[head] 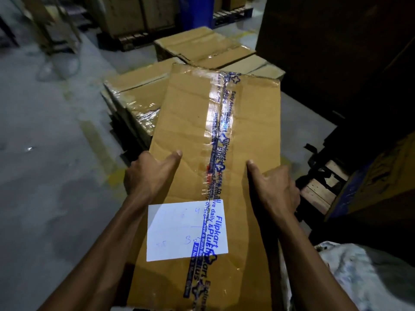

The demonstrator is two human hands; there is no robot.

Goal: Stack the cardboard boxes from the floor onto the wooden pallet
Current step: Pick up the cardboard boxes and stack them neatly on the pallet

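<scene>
A long cardboard box [215, 176], sealed down its length with blue-printed tape [219, 140] and bearing a white paper label [175, 230], is carried lengthwise out in front of the person. The left hand [150, 173] grips its left edge with the thumb laid on top and the fingers wrapped out of sight below; the right hand [274, 187] holds the right edge the same way.

Judging by this, the step in hand is the carry toward the stack. The box's far end overlaps three boxes already set down: one on the left [134, 95], one behind [202, 46] and one on the right [258, 66]. Dark slats of a pallet [132, 153] show under them.

The next move likely calls for lowering the box squarely onto that layer, edges aligned, and freeing the fingers before the weight settles.

More boxes on other pallets stand beyond, too dim to count.
</scene>
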